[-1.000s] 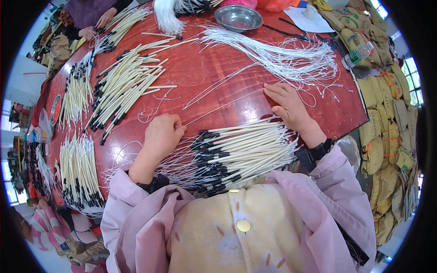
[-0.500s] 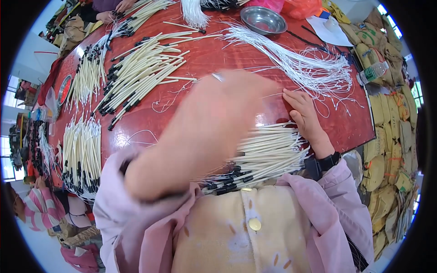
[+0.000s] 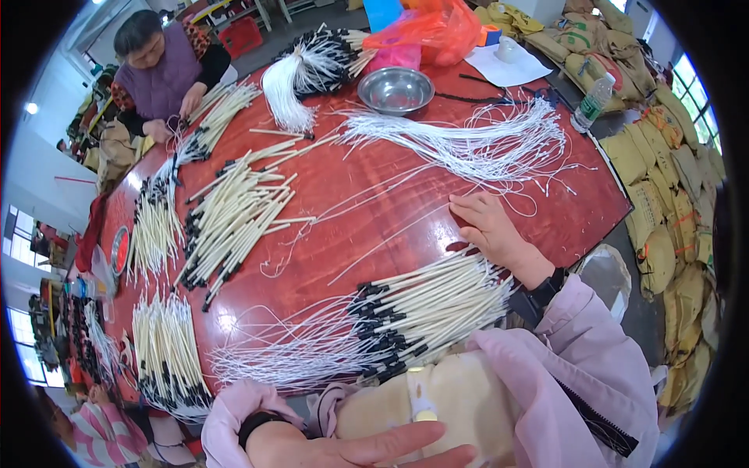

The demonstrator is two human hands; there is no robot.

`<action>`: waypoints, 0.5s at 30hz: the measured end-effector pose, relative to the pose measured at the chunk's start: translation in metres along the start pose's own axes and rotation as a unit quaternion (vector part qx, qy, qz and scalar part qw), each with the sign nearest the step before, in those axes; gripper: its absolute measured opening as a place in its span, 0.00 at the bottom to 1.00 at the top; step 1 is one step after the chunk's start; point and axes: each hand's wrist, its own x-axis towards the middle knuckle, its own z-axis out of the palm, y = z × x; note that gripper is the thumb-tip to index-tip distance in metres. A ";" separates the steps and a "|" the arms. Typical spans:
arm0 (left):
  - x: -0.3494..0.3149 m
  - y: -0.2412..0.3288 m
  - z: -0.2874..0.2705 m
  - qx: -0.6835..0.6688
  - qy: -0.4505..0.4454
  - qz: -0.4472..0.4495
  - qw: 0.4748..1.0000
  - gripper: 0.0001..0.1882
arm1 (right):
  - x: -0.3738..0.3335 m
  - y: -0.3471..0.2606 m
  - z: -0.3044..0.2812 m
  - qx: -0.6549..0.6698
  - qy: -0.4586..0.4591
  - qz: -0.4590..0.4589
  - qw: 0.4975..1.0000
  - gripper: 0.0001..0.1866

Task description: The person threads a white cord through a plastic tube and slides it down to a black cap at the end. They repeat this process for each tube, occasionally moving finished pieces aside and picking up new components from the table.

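My right hand (image 3: 490, 228) rests flat on the red round table (image 3: 343, 195), fingers apart, touching a thin white string that runs leftward. Just below it lies a bundle of cream sticks with black ends and white string tails (image 3: 406, 316). My left hand (image 3: 367, 451) is pulled back against my chest at the bottom edge, fingers stretched out sideways, holding nothing. Pink sleeves and a cream apron fill the foreground.
More stick piles lie mid-table (image 3: 234, 218) and along the left rim (image 3: 168, 355). A loose hank of white strings (image 3: 468, 144), a steel bowl (image 3: 395, 90), orange bag (image 3: 437, 27) and bottle (image 3: 591, 101) sit far. A person in purple (image 3: 164, 74) works opposite; sacks (image 3: 671, 203) stand right.
My left hand lifted off the table, swept up close past the camera and dropped back to my chest. The view has tilted up. My right hand stays on the table.
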 end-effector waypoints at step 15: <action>-0.162 -0.228 -0.082 0.527 0.113 -0.441 0.718 0.10 | 0.008 0.006 0.004 0.006 0.007 -0.031 0.999 0.24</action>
